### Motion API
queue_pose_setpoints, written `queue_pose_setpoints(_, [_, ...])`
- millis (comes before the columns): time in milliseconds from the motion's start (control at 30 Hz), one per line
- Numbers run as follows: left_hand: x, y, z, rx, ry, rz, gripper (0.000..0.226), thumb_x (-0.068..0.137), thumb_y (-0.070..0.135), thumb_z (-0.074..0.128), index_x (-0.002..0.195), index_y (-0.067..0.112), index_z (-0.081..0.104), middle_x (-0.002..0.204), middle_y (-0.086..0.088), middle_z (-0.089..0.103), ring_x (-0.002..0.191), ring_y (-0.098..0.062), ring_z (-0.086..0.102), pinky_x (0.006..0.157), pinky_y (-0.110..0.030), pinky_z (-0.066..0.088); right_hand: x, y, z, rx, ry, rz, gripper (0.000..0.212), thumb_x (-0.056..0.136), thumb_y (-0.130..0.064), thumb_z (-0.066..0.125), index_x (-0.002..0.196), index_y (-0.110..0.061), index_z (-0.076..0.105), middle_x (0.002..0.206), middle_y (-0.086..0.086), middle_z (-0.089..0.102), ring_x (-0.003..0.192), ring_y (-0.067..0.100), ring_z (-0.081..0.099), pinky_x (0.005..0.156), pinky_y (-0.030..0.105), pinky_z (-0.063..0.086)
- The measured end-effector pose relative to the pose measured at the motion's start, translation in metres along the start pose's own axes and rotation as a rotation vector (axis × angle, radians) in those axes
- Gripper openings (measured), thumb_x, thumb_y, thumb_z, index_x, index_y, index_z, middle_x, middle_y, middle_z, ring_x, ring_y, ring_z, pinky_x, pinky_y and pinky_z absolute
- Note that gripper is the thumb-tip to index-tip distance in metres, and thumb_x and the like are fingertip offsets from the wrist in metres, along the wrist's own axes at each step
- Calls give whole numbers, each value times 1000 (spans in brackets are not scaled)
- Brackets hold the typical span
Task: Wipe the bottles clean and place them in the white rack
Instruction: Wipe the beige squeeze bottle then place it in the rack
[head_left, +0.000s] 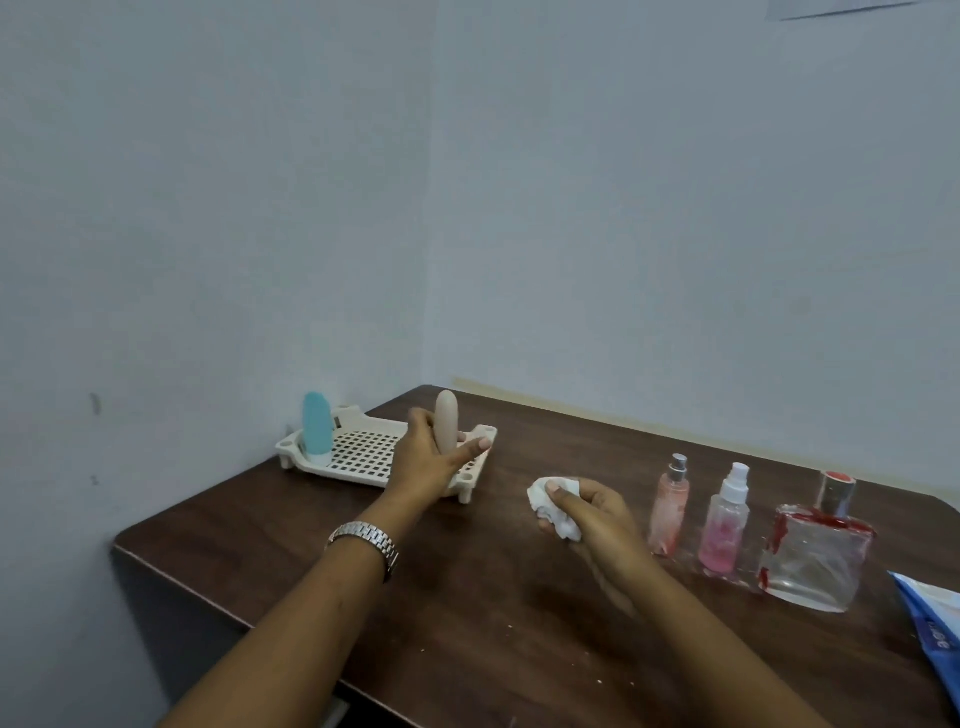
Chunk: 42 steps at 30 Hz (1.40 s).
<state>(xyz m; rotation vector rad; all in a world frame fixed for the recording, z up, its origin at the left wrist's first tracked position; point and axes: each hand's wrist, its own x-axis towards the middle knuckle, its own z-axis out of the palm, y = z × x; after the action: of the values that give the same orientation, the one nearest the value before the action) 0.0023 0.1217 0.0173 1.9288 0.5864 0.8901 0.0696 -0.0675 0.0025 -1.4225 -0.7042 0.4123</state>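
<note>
- We are holding the beige bottle (445, 423) upright in our left hand (423, 467), over the right end of the white rack (363, 452); the hand is hiding the bottle's base, so we cannot tell whether it is resting on the grid.
- Our left fingers are curling round the bottle's lower half, with one finger stretching straight out to the right; the hand is blurred, so the grip looks like a loose clasp at best.
- The blue bottle (317, 428) is standing upright in the rack's left end.
- Our right hand (597, 514) is hovering above the table (467, 597), well apart from the rack, its fingers and thumb pinching a crumpled white tissue (550, 506).
- To the right, three bottles are standing in a row: a peach spray bottle (669, 506), a pink spray bottle (724, 525) and a square glass bottle (815, 556) smeared with red.
- We are wearing a metal wristwatch (366, 543) on the left wrist.
- A blue packet (935, 613) is lying at the table's right edge.
</note>
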Motion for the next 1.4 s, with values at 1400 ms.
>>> queue_pose_setpoints(1400, [50, -84, -42, 743, 409, -301, 70, 60, 72, 72, 100, 16, 59, 101, -4, 68, 102, -25, 59, 81, -34, 40, 28, 27, 90, -21, -156, -4, 10, 87, -14, 64, 96, -19, 67, 99, 0, 68, 89, 17, 68, 73, 26, 57])
